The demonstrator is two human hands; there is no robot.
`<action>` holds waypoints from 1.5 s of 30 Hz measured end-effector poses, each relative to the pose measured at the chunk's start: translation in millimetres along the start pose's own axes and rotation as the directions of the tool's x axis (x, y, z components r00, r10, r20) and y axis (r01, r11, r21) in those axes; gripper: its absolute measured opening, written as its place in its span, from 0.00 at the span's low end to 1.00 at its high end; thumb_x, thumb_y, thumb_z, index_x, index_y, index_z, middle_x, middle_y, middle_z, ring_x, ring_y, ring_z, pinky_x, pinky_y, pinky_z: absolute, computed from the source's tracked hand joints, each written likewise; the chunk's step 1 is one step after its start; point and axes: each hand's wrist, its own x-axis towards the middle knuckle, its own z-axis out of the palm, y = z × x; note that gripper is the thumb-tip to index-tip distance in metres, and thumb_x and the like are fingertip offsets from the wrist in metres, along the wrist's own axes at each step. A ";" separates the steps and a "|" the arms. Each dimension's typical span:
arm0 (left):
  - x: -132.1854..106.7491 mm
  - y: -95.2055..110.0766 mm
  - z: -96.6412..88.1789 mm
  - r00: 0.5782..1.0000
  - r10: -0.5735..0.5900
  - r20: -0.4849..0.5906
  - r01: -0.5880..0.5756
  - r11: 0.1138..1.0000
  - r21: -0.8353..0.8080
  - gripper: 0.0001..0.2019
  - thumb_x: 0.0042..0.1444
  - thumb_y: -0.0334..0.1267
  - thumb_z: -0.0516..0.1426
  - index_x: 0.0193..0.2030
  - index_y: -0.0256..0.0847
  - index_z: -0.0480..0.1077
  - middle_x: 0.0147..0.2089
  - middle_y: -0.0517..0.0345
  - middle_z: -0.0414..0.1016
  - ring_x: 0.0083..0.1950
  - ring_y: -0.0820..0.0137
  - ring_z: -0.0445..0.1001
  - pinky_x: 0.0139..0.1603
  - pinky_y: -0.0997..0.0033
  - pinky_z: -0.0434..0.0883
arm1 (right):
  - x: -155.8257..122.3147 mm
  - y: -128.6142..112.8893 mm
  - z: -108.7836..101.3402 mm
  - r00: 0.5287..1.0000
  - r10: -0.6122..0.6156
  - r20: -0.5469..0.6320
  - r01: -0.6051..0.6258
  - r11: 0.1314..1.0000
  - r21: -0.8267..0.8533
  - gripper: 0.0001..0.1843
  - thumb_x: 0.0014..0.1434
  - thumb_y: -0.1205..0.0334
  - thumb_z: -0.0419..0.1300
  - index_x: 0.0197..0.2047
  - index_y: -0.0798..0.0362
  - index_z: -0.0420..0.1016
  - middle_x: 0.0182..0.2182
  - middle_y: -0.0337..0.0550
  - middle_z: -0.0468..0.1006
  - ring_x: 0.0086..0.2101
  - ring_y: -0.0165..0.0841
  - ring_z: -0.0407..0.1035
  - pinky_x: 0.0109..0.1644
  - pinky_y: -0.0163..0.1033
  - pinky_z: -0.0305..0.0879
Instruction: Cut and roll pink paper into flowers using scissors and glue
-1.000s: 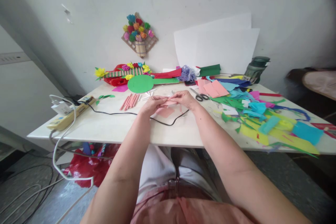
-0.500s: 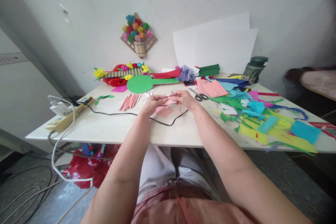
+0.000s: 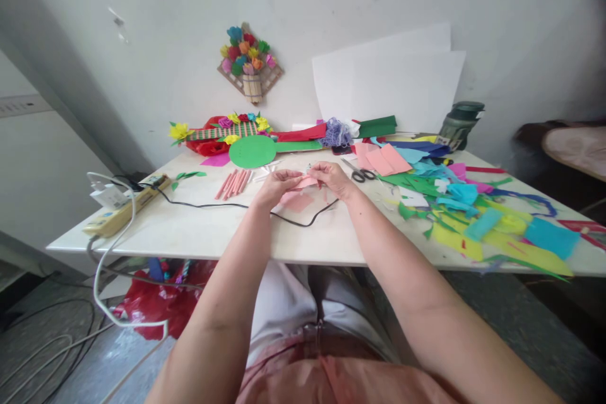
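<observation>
Left hand (image 3: 280,185), right hand (image 3: 331,178): grips narrow, pinching pink paper (image 3: 308,182); pink rolls (image 3: 233,184), nine o'clock of hands; scissors (image 3: 353,169), three o'clock; even tension, light pressure advisable.

- Salmon-pink paper (image 3: 308,182): a small, thin piece, showing as a narrow band; both ends are covered, and whether it is folded or rolled cannot be told.
- Its pose: pinched at both ends, crosswise, over the white tabletop (image 3: 227,233), between the front and back edges, well apart from the left corner.
</observation>
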 end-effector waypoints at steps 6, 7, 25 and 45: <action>0.3 -0.3 -0.1 1.000 0.025 -0.006 -0.024 0.998 0.065 0.18 0.34 0.38 0.69 0.33 0.33 0.75 0.30 0.56 0.77 0.31 0.72 0.75 0.41 0.66 0.73 | 2.2 5.3 -1.4 0.999 -0.012 -0.037 0.010 0.997 -0.077 0.16 0.40 0.56 0.67 0.31 0.55 0.72 0.17 0.32 0.68 0.17 0.23 0.58 0.21 0.32 0.56; -0.1 0.2 0.2 1.000 0.026 -0.008 -0.025 0.997 0.076 0.18 0.34 0.38 0.69 0.33 0.33 0.76 0.31 0.56 0.77 0.31 0.72 0.75 0.42 0.66 0.73 | 2.2 4.9 -1.1 0.999 -0.014 -0.039 0.010 0.996 -0.087 0.16 0.40 0.56 0.67 0.30 0.56 0.72 0.17 0.32 0.68 0.17 0.23 0.59 0.21 0.32 0.56; -0.6 -2.1 -5.5 0.993 -0.087 0.083 0.084 0.996 0.036 0.16 0.39 0.38 0.68 0.35 0.32 0.76 0.34 0.52 0.78 0.33 0.72 0.76 0.41 0.70 0.73 | 2.3 3.0 2.3 0.997 -0.077 -0.024 0.069 0.965 -0.253 0.14 0.38 0.55 0.68 0.21 0.55 0.70 0.18 0.37 0.70 0.21 0.27 0.62 0.26 0.34 0.57; 0.7 -3.9 -4.1 0.998 0.025 0.065 -0.038 0.979 0.201 0.21 0.38 0.42 0.68 0.39 0.33 0.76 0.34 0.50 0.79 0.35 0.67 0.77 0.43 0.64 0.72 | 1.5 0.9 -0.8 0.999 -0.025 -0.033 0.017 0.977 -0.214 0.15 0.38 0.54 0.68 0.25 0.56 0.73 0.15 0.33 0.67 0.18 0.24 0.58 0.22 0.33 0.55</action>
